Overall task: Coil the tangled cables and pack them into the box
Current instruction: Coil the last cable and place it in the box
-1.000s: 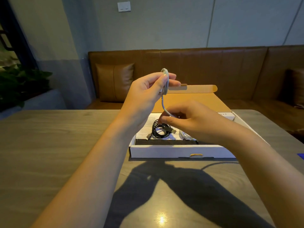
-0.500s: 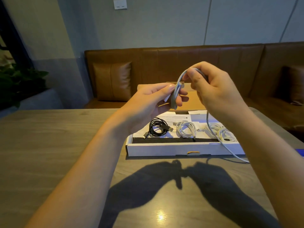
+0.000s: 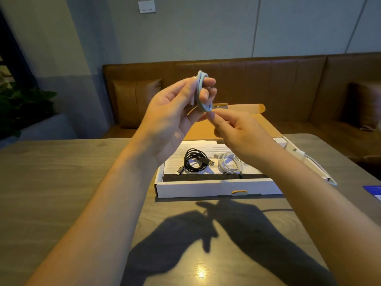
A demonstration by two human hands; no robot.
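Left hand (image 3: 175,112) gripped white cable coil (image 3: 201,91); right hand (image 3: 239,133) pinched its lower loop above open box (image 3: 216,187).

Count of items on view. Hands: two, a left hand (image 3: 175,112) and a right hand (image 3: 239,135), both raised above the table (image 3: 61,182). Boxes: one, an open white box (image 3: 216,187). Coiled cables: three, namely one white coil (image 3: 203,93) held up, one black coil (image 3: 194,161) and one white coil in the box (image 3: 229,163). Cushions: two, a left cushion (image 3: 136,100) and a right cushion (image 3: 365,104). Wall plates: one (image 3: 146,6). Plants: one (image 3: 22,106).
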